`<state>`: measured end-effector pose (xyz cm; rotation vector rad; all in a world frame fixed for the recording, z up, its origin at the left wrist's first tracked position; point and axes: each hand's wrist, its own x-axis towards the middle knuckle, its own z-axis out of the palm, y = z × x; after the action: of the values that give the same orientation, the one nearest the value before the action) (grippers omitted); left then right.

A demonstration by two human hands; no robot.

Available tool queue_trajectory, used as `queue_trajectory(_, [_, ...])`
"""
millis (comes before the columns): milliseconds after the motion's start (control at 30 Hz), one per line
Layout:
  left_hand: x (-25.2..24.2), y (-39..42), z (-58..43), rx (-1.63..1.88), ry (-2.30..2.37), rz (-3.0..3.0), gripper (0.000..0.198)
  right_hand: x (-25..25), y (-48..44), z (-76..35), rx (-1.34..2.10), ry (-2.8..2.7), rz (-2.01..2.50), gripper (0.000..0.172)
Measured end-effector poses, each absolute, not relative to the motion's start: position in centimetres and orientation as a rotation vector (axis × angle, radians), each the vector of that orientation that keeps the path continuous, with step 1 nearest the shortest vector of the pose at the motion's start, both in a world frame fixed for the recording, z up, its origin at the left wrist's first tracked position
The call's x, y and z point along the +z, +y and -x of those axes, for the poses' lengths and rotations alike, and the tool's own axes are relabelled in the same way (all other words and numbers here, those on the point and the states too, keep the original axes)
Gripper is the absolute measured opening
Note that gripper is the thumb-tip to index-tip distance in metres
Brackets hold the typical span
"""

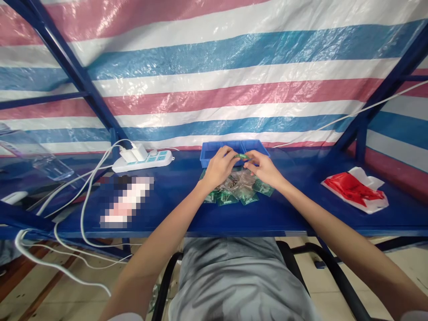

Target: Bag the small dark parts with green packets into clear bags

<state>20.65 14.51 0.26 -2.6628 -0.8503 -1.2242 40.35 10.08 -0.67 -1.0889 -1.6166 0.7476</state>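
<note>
Between my two hands is a small green piece (242, 156) that looks like a circuit board, held over the front of a blue divided bin (210, 151). My left hand (220, 166) pinches its left end, fingers bent and close together. On the other end, the fingertips of my right hand (262, 167) are closed. Below both hands lies a pile of clear bags (242, 185) with green and brownish contents, partly hidden by my hands. Finer detail of the green piece is too small to make out.
At the left, a white power strip (143, 162) with plugged-in adapters trails white cables (87, 200) over the table edge. A clear bottle (53, 165) stands at far left. Right of my arm lies a red and white packet (356, 189). Blue metal posts frame the table.
</note>
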Motion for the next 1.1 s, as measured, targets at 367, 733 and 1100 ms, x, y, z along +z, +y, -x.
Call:
queue_trajectory(367, [0.6,13.4,-20.7,-1.085,-0.769,2.857,0.048,-0.2,9.6,-40.3,0.670,-1.571,1.150,0.042])
queue_trajectory(733, [0.2,14.0,-21.2,-1.308,-0.712,2.754,0.027,0.9,9.0,-40.1,0.775,-1.504,0.926,0.037])
queue_trajectory(1100, [0.9,13.4,-20.9,-1.266,-0.733,2.913,0.033,0.1,9.8,-40.5,0.888,-1.333,0.972,0.034])
